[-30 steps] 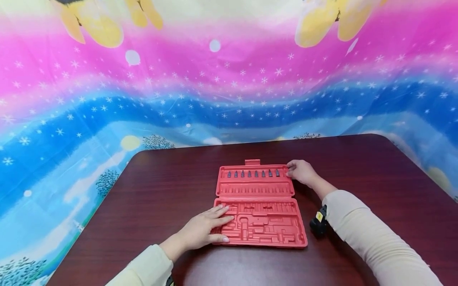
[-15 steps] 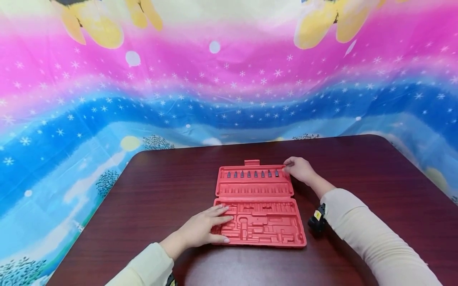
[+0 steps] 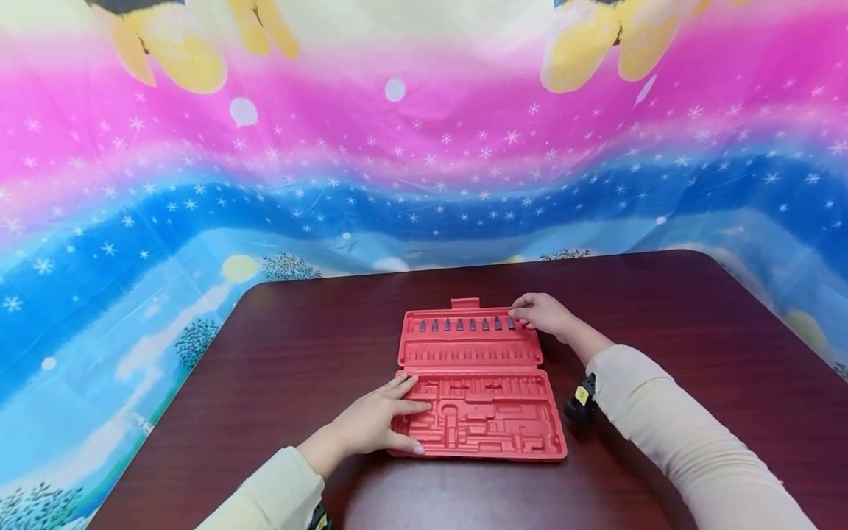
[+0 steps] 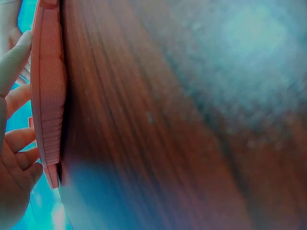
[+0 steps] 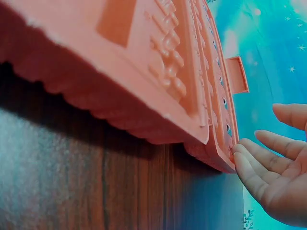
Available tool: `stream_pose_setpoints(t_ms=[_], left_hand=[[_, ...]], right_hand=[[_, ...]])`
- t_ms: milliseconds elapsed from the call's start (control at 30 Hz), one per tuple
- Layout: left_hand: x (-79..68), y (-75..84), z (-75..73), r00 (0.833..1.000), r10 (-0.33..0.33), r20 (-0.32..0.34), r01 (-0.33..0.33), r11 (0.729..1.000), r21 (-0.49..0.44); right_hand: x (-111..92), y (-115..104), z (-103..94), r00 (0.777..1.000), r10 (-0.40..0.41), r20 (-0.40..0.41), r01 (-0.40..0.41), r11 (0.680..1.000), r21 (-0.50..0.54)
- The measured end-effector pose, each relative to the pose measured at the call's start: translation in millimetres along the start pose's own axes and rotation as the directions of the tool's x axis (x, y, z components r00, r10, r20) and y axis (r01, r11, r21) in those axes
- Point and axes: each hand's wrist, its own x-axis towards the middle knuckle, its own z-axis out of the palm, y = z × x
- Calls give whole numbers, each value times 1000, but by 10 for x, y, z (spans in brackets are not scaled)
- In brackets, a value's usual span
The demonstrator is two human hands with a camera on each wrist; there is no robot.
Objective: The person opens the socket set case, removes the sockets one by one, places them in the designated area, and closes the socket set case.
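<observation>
A red case (image 3: 477,427) is lying unfolded, its near half spreading rightward from under the left fingers and its lid (image 3: 470,353) stretching beyond them, up to the right fingertips. Eight dark bits (image 3: 472,324) are standing in a row along the far part of the lid, running leftward from the right fingertips; the last one is sitting just beside the right thumb. The right hand (image 3: 546,316) is bending in over the lid's far right corner, thumb and index finger coming nearly together at the tips and touching the rim, the other fingers hanging looser; whether anything small is lying between those tips, I cannot tell. The left hand (image 3: 371,419) is resting across the left end of the near half, fingers spreading wide and almost straight, the thumb lying at the front corner, and it is gripping nothing. A latch tab (image 3: 465,303) is sticking out from the lid, to the left of the right fingertips. A dark wooden table (image 3: 318,338) is spreading beneath both hands. A black device (image 3: 581,401) is hanging at the right wrist, behind the fingers. Beyond all the fingertips a printed cloth (image 3: 424,154) is hanging in pink and blue
</observation>
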Motion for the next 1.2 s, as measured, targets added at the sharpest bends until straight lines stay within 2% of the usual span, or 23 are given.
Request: stream_pose_setpoints(t_ms=[167,400,700,867,1200], left_hand=[[12,-8,-16,1000,20,-1,-20,1000,13],[33,-62,-15,1000,-1,-2,1,999,-47],[67,-84,14,1000,3,-2,-3,1000,6],[67,-90,17,1000,7,-12,-7,1000,14],[79,-98,24,1000,18,-10,-18,998,53]], right_hand=[[39,-30,8,1000,18,18,-18,1000,-18],[73,-55,27,998,31,47,-26,994,-102],[116,-111,99,999,35,-8,-36,989,-147],[153,-138,160,994,88,-59,-93,992,-88],[189,-130,179,976,156,-149,-158,987,-4]])
